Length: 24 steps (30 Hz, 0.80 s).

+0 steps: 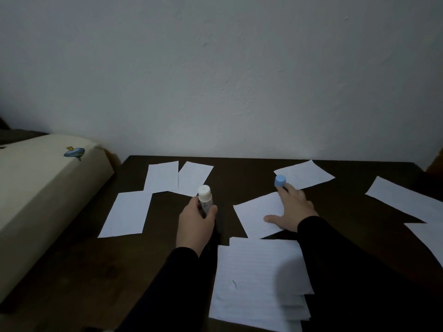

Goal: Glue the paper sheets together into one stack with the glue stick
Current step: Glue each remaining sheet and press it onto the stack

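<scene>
My left hand (195, 224) grips the uncapped white glue stick (205, 197) upright, its glue end pointing up, above the dark table. My right hand (291, 209) reaches forward over a lined paper sheet (257, 215), and its fingertips pinch the blue cap (280, 181), which sits at the near corner of another sheet (305, 174). A stack of lined sheets (259, 281) lies near me in the middle. Loose sheets are spread about: three at the left (125, 214) (161, 177) (194, 178) and two at the right (402, 198) (429, 238).
The dark wooden table (96, 271) butts against a white wall. A cream box (40, 188) with a spinning-top picture runs along the table's left side. My black sleeves (347, 271) cover part of the stack and the table's near right.
</scene>
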### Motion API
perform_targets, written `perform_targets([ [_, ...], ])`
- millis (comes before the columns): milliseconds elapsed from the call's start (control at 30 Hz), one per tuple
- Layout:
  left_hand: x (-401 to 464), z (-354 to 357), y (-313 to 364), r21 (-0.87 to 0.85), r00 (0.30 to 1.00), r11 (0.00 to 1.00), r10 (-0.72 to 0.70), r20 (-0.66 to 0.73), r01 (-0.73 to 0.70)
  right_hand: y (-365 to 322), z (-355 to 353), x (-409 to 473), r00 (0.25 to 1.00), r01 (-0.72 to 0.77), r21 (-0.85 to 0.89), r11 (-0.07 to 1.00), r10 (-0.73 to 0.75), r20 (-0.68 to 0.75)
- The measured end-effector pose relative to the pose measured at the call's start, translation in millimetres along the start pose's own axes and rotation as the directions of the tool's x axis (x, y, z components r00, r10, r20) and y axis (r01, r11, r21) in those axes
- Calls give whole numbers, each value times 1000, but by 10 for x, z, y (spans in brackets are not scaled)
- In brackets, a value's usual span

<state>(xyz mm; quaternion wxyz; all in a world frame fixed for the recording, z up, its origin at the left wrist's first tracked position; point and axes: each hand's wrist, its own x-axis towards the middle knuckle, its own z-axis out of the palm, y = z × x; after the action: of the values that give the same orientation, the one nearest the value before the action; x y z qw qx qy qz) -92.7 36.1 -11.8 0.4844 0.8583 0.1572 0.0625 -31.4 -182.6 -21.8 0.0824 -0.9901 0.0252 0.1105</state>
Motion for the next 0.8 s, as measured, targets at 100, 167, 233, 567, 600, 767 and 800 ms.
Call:
perform_targets([
  [100,12,-27,-10,21,1000,1000,-2,6,2,-8,6,28,996,37,-127,991,-27,80],
  [167,26,-38,-8,28,1000,1000,-6,3,5,-12,30,45,995,51,-189,981,-33,97],
  [233,34,-39,-3,31,1000,999,-9,0,9,-14,44,68,995,45,-203,978,-25,100],
  [567,76,25,-9,33,1000,999,5,11,-6,-47,56,109,997,77,-183,980,-76,11],
  [600,80,25,-4,34,1000,999,3,11,-3,-50,58,105,997,81,-165,983,-82,2],
  [767,74,22,15,36,1000,999,0,16,0,-41,47,105,998,54,-100,994,-51,33],
  [800,73,15,16,37,1000,999,2,15,-2,-40,35,107,998,51,-91,995,-48,36],
])
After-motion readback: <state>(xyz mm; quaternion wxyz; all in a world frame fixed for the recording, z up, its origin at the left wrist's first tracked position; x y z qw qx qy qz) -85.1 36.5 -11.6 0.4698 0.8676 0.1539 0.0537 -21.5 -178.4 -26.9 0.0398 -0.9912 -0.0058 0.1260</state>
